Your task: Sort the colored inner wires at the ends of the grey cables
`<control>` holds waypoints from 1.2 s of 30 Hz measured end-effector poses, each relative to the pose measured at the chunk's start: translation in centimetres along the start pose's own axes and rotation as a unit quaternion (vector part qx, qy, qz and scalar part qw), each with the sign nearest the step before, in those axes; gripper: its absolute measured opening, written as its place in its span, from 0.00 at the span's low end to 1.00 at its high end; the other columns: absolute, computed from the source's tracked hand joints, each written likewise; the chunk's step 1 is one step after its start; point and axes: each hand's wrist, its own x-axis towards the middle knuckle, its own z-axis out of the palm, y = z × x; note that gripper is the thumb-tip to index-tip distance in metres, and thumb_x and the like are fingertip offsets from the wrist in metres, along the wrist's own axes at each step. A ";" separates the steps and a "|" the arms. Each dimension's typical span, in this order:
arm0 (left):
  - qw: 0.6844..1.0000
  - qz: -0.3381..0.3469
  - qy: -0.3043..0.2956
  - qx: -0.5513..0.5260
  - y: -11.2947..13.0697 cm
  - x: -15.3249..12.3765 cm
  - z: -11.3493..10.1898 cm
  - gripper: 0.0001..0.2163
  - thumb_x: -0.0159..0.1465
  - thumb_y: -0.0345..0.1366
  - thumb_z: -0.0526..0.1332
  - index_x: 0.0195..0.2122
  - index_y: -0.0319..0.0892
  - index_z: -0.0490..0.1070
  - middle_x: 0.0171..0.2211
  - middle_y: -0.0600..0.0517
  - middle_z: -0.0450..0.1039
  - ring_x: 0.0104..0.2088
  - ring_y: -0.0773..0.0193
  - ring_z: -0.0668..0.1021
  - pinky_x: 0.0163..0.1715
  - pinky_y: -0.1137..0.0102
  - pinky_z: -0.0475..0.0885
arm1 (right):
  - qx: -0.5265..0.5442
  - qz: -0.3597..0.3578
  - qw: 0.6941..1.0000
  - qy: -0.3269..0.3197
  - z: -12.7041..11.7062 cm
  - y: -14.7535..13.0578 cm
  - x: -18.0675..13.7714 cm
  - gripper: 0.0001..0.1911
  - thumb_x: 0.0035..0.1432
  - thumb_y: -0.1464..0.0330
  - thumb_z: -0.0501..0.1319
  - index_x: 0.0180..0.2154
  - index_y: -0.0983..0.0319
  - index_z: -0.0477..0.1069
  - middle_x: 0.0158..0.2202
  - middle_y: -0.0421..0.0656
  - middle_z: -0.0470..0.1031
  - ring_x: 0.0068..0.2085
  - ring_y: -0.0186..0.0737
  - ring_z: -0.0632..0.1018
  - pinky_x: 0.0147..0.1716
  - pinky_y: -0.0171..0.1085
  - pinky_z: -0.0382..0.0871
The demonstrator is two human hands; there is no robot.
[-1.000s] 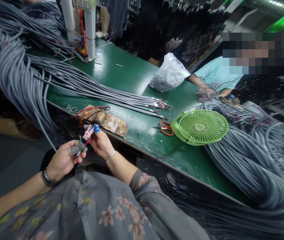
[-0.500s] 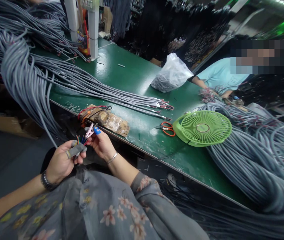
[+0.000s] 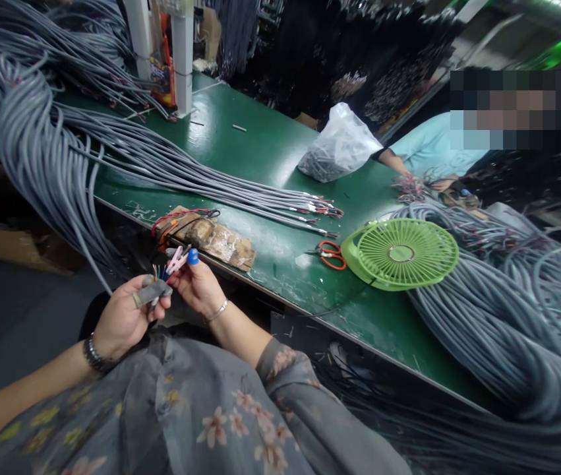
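Observation:
My left hand (image 3: 129, 310), with grey coverings on its fingers, is closed around the end of a grey cable. Thin coloured wires (image 3: 159, 271) fan out above its fingertips. Close beside it, my right hand (image 3: 198, 287) is closed on a pale pink clip-like tool (image 3: 177, 259), which points up toward the table edge. A blue cover (image 3: 192, 256) sits on the right thumb. The fingers partly hide where the tool and the wires meet. Just beyond both hands is a cardboard-and-tape pad (image 3: 218, 243) with red and black leads.
Grey cable bundles (image 3: 37, 138) drape over the green table (image 3: 260, 145) at left, and more cables (image 3: 482, 330) lie at right. Orange-handled scissors (image 3: 330, 255) lie beside a green fan (image 3: 401, 254). A plastic bag (image 3: 337, 145) stands farther back, near a co-worker in a light-blue top (image 3: 428, 145).
The coloured wires have shifted slightly between my fingers, and the right thumb has lifted a little. Both hands keep their hold. The co-worker's arms have moved slightly.

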 end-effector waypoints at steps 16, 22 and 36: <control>0.998 0.048 0.047 0.006 -0.3 -1.4 0.1 0.12 0.38 0.39 0.80 0.20 0.45 0.79 0.17 0.51 0.80 0.14 0.67 0.74 0.17 0.74 0.67 | 0.003 0.006 0.999 -0.032 -0.6 -0.2 -0.9 0.23 0.72 0.46 0.74 0.42 0.60 0.83 0.33 0.41 0.80 0.33 0.37 0.76 0.35 0.35 0.79; 0.996 0.056 0.071 0.000 0.1 -1.1 0.9 0.10 0.38 0.39 0.77 0.19 0.45 0.80 0.17 0.50 0.79 0.14 0.67 0.73 0.16 0.74 0.66 | -0.010 0.014 0.999 -0.036 -0.5 -0.4 -0.7 0.27 0.70 0.42 0.74 0.39 0.60 0.81 0.31 0.40 0.78 0.32 0.35 0.74 0.32 0.33 0.77; 0.989 0.056 -0.013 0.136 -1.3 -0.5 -1.9 0.20 0.39 0.52 0.86 0.21 0.46 0.83 0.20 0.47 0.84 0.19 0.58 0.82 0.22 0.68 0.79 | -0.161 -0.059 0.980 -0.105 -1.3 0.4 -2.7 0.29 0.40 0.50 0.90 0.30 0.59 0.78 0.29 0.38 0.79 0.31 0.36 0.75 0.37 0.40 0.74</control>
